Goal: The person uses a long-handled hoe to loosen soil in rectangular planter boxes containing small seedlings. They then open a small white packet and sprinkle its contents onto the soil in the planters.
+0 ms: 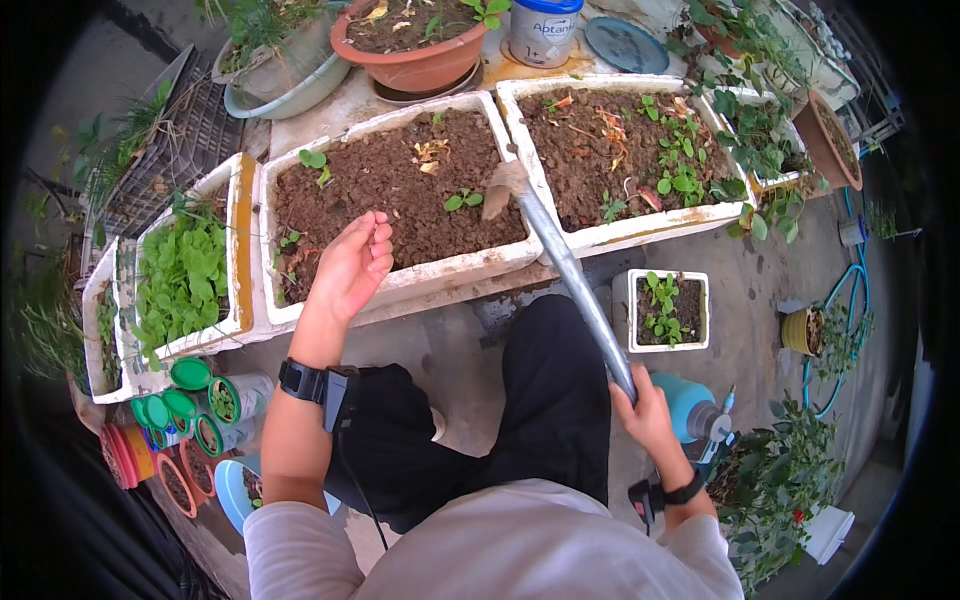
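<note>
My right hand [645, 409] grips the lower end of a grey metal handle of a small hoe [577, 285]. Its soil-caked head [505, 187] hovers at the right edge of the middle white foam planter box [450, 259]. My left hand [358, 262] is above that box's front left part, its fingers curled in and no object showing in them. The palm's inside is partly hidden. Brown crumbly soil [375, 187] fills the box, with a seedling [463, 199] near the hoe head, another seedling [313, 159] at the back left, and dried petals [430, 155].
Right of it stands another foam box [652, 225] with seedlings; left, one of dense greens [184, 274]. Behind are a terracotta pot [409, 64] and a tin [543, 34]. A small foam planter [667, 348], a blue sprayer [679, 405] and green-rimmed cans [240, 397] stand lower.
</note>
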Demonstrator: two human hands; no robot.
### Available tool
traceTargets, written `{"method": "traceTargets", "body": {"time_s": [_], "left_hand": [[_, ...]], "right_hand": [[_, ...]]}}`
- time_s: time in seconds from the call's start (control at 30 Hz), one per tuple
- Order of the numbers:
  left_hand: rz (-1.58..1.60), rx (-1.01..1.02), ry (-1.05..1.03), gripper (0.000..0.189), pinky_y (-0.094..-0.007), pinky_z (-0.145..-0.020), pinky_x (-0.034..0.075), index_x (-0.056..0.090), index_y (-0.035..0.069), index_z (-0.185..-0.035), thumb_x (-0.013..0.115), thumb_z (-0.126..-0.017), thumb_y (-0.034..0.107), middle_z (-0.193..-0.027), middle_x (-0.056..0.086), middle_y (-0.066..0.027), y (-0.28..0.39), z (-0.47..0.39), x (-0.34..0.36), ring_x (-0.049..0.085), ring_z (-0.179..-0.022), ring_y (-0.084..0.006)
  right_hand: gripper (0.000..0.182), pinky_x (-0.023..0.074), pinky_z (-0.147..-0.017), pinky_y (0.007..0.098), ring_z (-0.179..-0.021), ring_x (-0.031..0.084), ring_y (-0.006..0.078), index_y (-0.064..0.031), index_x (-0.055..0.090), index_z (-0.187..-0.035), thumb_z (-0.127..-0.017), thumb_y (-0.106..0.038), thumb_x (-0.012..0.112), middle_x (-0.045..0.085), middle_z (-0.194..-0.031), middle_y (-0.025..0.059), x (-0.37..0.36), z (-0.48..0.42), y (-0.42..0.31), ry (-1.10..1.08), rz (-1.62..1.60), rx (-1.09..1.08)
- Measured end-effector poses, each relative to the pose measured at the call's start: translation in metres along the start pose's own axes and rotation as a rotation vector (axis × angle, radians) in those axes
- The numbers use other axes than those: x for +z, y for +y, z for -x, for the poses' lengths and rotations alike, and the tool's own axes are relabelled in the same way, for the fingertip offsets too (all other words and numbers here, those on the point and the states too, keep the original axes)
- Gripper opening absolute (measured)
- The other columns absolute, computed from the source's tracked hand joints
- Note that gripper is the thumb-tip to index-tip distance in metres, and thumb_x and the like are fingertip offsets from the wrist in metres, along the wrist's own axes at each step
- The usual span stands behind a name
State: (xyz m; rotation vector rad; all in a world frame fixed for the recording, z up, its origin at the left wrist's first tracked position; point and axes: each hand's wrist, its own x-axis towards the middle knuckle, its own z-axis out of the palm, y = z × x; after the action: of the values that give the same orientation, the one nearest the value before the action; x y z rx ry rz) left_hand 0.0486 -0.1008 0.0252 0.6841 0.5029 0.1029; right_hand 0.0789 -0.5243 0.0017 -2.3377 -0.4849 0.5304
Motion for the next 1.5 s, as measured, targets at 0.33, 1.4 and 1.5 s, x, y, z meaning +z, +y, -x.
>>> {"method": "traceTargets", "body": {"time_s": [0.33, 1.4, 1.5], "left_hand": [[-0.001, -0.007, 0.012, 0.016, -0.0190, -0.051, 0.037, 0.049, 0.004, -0.093, 0.043, -0.096, 0.019, -0.079, 0.049, -0.0029, -0.004, -0.004, 0.005, 0.043, -0.064, -0.0085], [-0.560, -0.336, -0.022, 0.020, -0.0189, -0.039, 0.024, 0.047, 0.001, -0.107, 0.037, -0.097, 0.016, -0.067, 0.038, 0.0019, -0.060, -0.084, 0.044, 0.028, -0.049, -0.0050], [-0.628, -0.319, -0.099, 0.021, -0.0185, -0.039, 0.023, 0.046, 0.002, -0.107, 0.037, -0.098, 0.018, -0.066, 0.037, 0.0027, -0.060, -0.089, 0.053, 0.027, -0.048, -0.0043]], "right_hand": [[0.029, 0.0435, -0.050, 0.0381, -0.061, 0.059, 0.0379, -0.0048, 0.049, -0.104, -0.084, -0.022, 0.061, 0.054, -0.062, 0.0186, 0.000, -0.008, 0.008, -0.037, -0.022, -0.019], [0.031, 0.0384, -0.050, 0.0281, -0.051, 0.044, 0.0126, -0.0025, 0.051, -0.103, -0.084, -0.023, 0.064, 0.047, -0.059, 0.0077, 0.007, -0.001, 0.010, 0.086, -0.422, 0.063], [0.032, 0.0389, -0.050, 0.0284, -0.051, 0.044, 0.0131, -0.0025, 0.051, -0.104, -0.084, -0.023, 0.064, 0.047, -0.059, 0.0077, 0.007, -0.001, 0.008, 0.084, -0.423, 0.056]]}}
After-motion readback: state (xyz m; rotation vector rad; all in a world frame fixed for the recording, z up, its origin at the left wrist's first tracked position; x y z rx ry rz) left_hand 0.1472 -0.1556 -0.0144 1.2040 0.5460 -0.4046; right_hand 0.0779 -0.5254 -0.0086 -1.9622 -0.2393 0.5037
